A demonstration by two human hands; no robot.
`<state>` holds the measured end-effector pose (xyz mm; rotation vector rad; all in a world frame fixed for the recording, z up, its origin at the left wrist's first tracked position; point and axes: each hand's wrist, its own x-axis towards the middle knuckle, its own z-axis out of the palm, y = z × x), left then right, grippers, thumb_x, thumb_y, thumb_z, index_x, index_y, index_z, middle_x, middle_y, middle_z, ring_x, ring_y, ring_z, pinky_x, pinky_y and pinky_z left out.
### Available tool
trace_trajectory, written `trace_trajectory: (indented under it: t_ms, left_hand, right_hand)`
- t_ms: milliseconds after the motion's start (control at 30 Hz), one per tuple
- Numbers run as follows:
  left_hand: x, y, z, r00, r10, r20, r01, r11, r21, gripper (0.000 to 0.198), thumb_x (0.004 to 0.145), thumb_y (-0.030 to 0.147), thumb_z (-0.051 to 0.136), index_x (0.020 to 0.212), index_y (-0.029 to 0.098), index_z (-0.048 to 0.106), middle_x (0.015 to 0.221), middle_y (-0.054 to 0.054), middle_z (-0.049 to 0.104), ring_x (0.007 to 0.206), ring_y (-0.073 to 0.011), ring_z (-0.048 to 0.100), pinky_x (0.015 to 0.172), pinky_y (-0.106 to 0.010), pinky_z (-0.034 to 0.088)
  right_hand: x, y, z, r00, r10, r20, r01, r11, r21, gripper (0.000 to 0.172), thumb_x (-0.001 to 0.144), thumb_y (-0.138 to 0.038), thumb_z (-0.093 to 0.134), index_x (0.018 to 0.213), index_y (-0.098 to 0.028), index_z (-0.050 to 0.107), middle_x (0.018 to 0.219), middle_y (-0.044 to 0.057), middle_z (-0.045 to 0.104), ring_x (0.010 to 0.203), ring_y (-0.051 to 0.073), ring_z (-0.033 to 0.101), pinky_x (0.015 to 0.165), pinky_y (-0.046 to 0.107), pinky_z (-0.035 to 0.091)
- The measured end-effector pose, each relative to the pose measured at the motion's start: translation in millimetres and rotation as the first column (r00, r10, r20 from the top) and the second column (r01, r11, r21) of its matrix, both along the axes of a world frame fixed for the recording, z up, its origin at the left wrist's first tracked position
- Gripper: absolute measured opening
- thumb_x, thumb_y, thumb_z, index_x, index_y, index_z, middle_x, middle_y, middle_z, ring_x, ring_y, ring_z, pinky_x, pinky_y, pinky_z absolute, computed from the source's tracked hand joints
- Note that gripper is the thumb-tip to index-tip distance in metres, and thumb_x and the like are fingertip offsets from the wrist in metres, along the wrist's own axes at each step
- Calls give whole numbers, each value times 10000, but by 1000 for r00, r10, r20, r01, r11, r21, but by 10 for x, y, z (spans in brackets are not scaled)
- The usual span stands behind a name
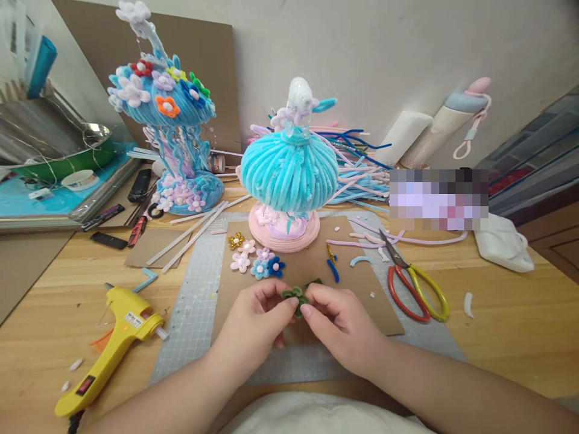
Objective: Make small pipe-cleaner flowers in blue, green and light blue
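Between my two hands is a small dark green flower (pixel 296 294) bent from fuzzy pipe cleaner. My left hand (pixel 257 313) pinches its left side with thumb and fingertips. On the other side, my right hand (pixel 341 319) grips its right edge, with a short green end sticking out behind the fingers. Just beyond lie several finished pipe cleaner flowers, among them a dark blue one (pixel 275 266), a light blue one (pixel 260 269) and a gold one (pixel 236 241). A turquoise pipe cleaner lamp shape (pixel 289 172) on a pink round base (pixel 284 241) stands behind them.
A yellow glue gun (pixel 120 337) lies at left. Scissors (pixel 414 283) with red and yellow handles rest at right. Brown cardboard (pixel 362 301) covers part of a grey cutting mat (pixel 181 337). A flower-covered blue model (pixel 167 120) and loose pipe cleaners (pixel 362 181) stand farther back.
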<state>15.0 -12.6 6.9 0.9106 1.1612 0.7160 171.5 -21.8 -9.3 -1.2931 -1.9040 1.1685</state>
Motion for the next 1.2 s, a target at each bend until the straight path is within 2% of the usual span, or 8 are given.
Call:
trace_trajectory:
  t_ms: [167,267,367,500,667,800,1000,1200]
  left_hand:
    - [0,6,-17,1000,26,8,-26,1000,11,193,689,327,644,724,147,582,567,39,529,413,-52,415,364,-162,383]
    - [7,2,-28,1000,9,2,-9,1000,17,201,705,339,629,742,149,574,583,17,558,477,-82,473,376,-159,387]
    - [14,-4,-37,1000,9,-13,-8,1000,22,190,708,338,608,738,159,552,610,9,560,517,-98,481,366,-158,380]
    - [20,-11,-20,1000,-24,-16,24,999,31,159,709,313,576,735,162,535,613,20,517,503,-90,447,363,-163,382]
    - [12,-13,17,999,-48,15,48,999,25,197,677,307,571,807,164,535,679,-4,517,601,-129,498,366,-167,388]
    - [3,2,-6,999,-40,8,40,998,40,223,693,337,572,829,166,529,686,-2,507,618,-134,494,367,-168,386]
    - [-3,-7,-71,994,-57,-96,62,997,40,231,733,372,591,809,160,542,632,24,506,513,-83,413,378,-158,357]
    - [6,-2,-17,998,-24,-54,25,1000,16,207,728,348,572,788,151,554,620,18,524,503,-81,432,375,-151,352]
  right_hand:
    - [-21,-7,-33,997,9,-80,-21,989,-148,249,868,-288,423,657,-170,484,531,-40,447,484,87,403,457,198,317]
    - [-46,4,-45,972,-45,-229,-43,931,-364,247,865,-316,412,686,-168,498,476,-49,459,399,75,392,382,178,306]
    - [-60,22,-36,952,-123,-280,-16,894,-447,228,840,-321,436,673,-174,488,452,-62,460,354,65,371,349,164,303]
    - [-47,41,-14,952,-181,-246,79,923,-377,227,829,-273,447,624,-177,473,443,-67,451,367,59,375,362,158,306]
    - [-6,65,-1,950,-221,-221,135,928,-347,241,834,-267,427,611,-183,462,439,-71,439,359,61,371,356,164,295]
    - [6,77,0,959,-199,-202,123,935,-333,233,827,-257,426,607,-187,456,430,-73,429,357,65,364,359,172,282]
    - [-1,61,-5,977,-126,-171,87,971,-221,234,839,-244,434,613,-184,444,464,-65,432,400,66,381,407,184,306]
    - [13,37,-23,987,-93,-132,73,986,-148,209,860,-258,431,669,-183,471,535,-51,460,458,74,404,426,181,310]
